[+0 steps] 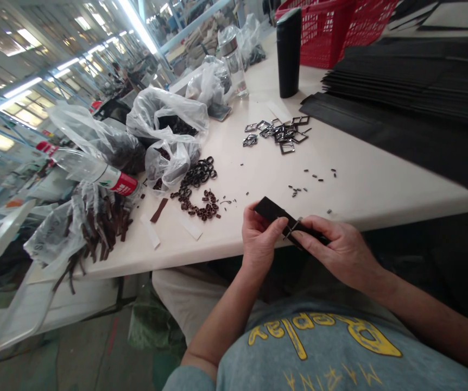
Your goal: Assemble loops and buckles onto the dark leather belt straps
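Near the table's front edge, my left hand (258,239) grips the left part of a black strap (273,210), thumb on top. My right hand (335,247) pinches the same strap farther right. Between my two thumbs a metal buckle (291,229) sits across the strap. Beyond my hands lies a pile of metal buckles (283,133), with several small dark pieces (297,190) scattered nearer. Brown loops (201,209) and black loops (201,171) are heaped to the left. My fingertips beneath the strap are hidden.
Plastic bags (169,119), a lying bottle (115,179) and brown strips (99,222) occupy the left side. A glass bottle (236,68), a black flask (289,54) and a red basket (323,32) stand at the back. Stacked black sheets (413,92) cover the right.
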`<state>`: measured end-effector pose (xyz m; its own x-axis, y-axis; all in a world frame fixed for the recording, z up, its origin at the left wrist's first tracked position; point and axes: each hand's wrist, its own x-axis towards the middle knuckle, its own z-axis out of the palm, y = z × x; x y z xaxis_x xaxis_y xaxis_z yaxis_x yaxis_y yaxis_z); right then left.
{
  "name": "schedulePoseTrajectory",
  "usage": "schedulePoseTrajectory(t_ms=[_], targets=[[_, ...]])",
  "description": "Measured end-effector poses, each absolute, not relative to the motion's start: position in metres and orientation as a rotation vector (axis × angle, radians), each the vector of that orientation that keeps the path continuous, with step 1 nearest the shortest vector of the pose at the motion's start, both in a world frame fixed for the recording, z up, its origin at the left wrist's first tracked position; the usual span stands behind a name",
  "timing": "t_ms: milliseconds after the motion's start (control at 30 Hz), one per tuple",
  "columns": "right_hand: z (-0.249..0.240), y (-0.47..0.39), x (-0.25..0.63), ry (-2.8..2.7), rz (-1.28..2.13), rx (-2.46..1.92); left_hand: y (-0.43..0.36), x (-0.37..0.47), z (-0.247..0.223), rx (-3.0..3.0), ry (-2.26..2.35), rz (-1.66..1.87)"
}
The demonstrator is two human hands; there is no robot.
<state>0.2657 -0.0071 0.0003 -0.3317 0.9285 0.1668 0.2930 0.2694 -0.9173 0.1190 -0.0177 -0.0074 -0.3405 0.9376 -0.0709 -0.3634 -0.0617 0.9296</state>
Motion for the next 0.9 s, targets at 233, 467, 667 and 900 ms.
schedulePoseTrajectory(t_ms=[233,467,667,900], targets=[[0.006,-0.010,0.261,-1.840,0.947,-1.199,-0.017,0.115,-0.018,1.112,1.371,1.695],[0.010,0.001,0.261,-1.751,0.968,-1.231,-0.036,0.109,-0.003,1.584,1.390,1.626],[0.016,0.007,0.273,-1.803,1.060,-1.196,-0.041,0.109,0.008,1.169,1.221,1.528],[0.017,-0.004,0.281,-2.008,1.210,-1.007,-0.039,0.089,0.009,0.785,0.846,0.907]])
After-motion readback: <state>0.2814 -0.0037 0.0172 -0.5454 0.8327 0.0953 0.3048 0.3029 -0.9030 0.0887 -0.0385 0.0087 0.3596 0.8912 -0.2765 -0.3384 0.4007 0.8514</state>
